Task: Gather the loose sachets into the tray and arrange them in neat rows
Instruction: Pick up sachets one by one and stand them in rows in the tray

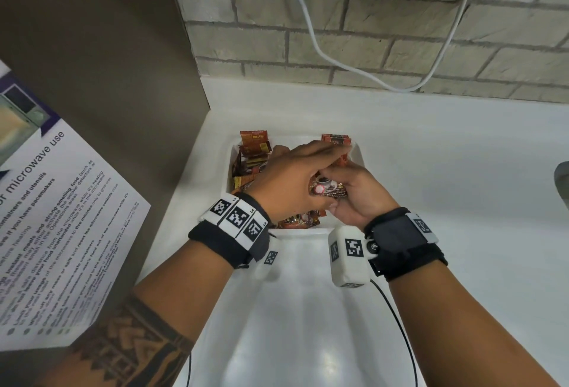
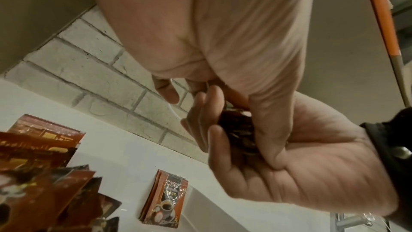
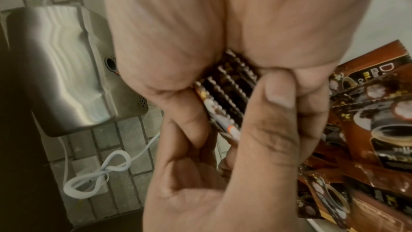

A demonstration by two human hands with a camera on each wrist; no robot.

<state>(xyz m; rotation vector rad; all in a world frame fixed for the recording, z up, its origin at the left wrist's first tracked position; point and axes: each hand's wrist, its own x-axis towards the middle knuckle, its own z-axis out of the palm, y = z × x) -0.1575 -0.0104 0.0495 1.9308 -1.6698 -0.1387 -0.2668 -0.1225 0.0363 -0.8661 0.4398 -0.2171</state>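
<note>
Both hands meet over the white tray (image 1: 358, 152), which sits on the pale desk (image 1: 446, 171) a little above the centre of the head view, tucked near the corner where the brick wall (image 1: 385, 32) meets a brown panel (image 1: 123, 63). The right hand (image 1: 354, 195) is curled round a small stack of sachets (image 3: 225, 94), its thumb pressed across the crimped edges; from the right wrist view the stack looks squared up, edges flush, probably so it can go down as one tidy row. The left hand (image 1: 295, 180) lies over the top of that stack with fingers stretched toward the tray's far right corner, seemingly patting the bundle level; whether its thumb also pinches the stack I cannot tell. Along the tray's left side more sachets (image 1: 252, 155) stand and lean every which way, not yet in rows. A few others (image 1: 335, 140) stand upright against the far right wall, likely the start of an ordered row. No sachets show on the desk outside the tray, so gathering appears about done and sorting is the work left. A white cable (image 1: 338, 63) hangs down the wall behind.
</note>
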